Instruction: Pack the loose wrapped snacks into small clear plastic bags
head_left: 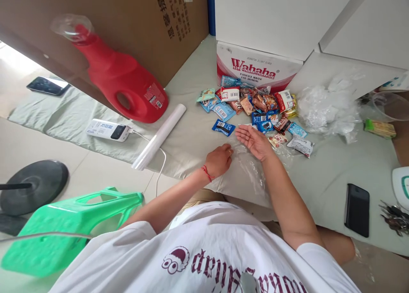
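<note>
My left hand (219, 161), a red cord round its wrist, is closed at the edge of a clear plastic bag (252, 171); its fingertips are partly hidden, but the thin film runs up to them. Fingers stretched out and palm turned inward, my right hand (254, 141) is over the far part of the bag and holds nothing I can see. Just beyond my fingers lies a small dark-blue snack packet (223, 127). Behind it is a loose pile of wrapped snacks (247, 103) in blue, red, brown and white. A silver-white packet (300, 145) sits to the right.
A Wahaba-style water carton, printed Wahaha (255, 67), stands behind the pile. Crumpled clear plastic (329, 107) is to its right. Leftward are a white roll (159, 137), a red jug (128, 84) and a power bank (108, 130) with a cable. A black phone (357, 210) and keys (395, 218) lie right.
</note>
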A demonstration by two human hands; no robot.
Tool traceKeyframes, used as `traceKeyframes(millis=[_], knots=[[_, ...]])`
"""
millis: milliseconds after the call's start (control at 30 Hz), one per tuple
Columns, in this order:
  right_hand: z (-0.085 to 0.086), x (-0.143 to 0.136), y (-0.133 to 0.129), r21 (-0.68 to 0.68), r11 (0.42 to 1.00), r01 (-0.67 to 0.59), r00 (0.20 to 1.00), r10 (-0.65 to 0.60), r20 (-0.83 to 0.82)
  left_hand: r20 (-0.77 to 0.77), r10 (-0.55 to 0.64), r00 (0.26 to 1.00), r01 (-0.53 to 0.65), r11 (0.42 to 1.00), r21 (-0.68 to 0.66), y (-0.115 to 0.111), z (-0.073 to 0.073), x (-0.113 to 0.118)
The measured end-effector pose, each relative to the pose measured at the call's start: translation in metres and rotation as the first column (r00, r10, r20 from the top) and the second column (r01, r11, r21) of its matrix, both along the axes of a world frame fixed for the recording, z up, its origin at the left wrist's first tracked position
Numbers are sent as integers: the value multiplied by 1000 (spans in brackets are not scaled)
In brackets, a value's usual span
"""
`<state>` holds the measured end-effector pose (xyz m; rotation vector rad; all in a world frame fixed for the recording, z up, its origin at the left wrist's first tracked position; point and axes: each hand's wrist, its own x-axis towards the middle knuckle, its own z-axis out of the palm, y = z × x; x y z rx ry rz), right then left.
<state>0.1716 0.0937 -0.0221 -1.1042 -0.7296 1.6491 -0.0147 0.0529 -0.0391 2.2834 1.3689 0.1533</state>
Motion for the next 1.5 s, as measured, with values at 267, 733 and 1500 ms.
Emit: traceKeyframes(millis=[267, 733, 1500], knots=[[5, 19, -77, 146, 974, -171, 675, 9, 737, 40, 78, 996, -74, 994, -86, 26, 17, 5], [16, 1, -175, 158, 911, -382, 13, -165, 986, -21, 42, 999, -45, 982, -185, 83, 16, 14], [-13, -2, -161, -143, 918, -369, -349, 5, 937, -78, 141, 987, -150, 980, -130, 75, 9, 15]])
